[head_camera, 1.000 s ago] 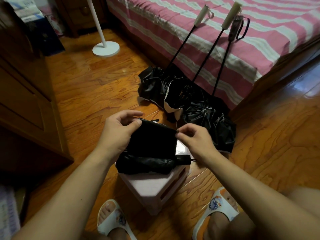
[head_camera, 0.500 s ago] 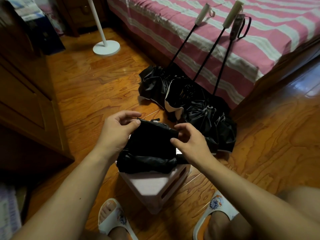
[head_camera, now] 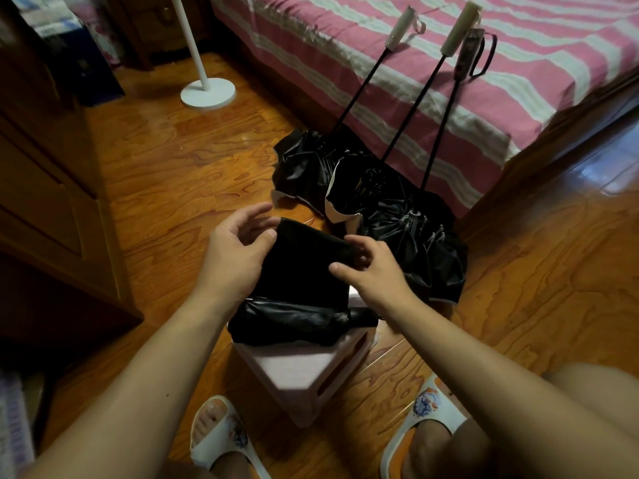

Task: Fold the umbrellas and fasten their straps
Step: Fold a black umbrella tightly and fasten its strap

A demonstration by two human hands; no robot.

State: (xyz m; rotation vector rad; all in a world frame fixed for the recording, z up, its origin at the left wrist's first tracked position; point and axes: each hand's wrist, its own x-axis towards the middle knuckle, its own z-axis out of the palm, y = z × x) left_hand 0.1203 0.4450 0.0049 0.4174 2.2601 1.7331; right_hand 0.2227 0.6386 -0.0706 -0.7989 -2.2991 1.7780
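Head view: left hand (head_camera: 235,257) at the upper left corner of a black canopy flap (head_camera: 304,267), thumb laid against the fabric edge, fingers spread loosely above it; whether pinching or only touching, cannot tell. Right hand (head_camera: 377,274) at the flap's upper right corner, fingers curled round the edge, thumb on the near face of the fabric, holding it up. Between the two hands, flap stretched flat and raised toward the camera. Below both hands, folded umbrella (head_camera: 297,319) lying on a pale stool (head_camera: 301,371), long axis running left to right, short handle end (head_camera: 363,314) pointing right, just under the right wrist. Beyond the hands, on the wooden floor (head_camera: 173,174), three more umbrellas with crumpled black canopies (head_camera: 411,243) down and shafts slanting up and away to the right, handles (head_camera: 401,27) resting on a pink striped bed (head_camera: 415,63). Farther left, white round lamp base (head_camera: 207,93). Nearest the camera, two feet in white slippers (head_camera: 221,440) either side of the stool.
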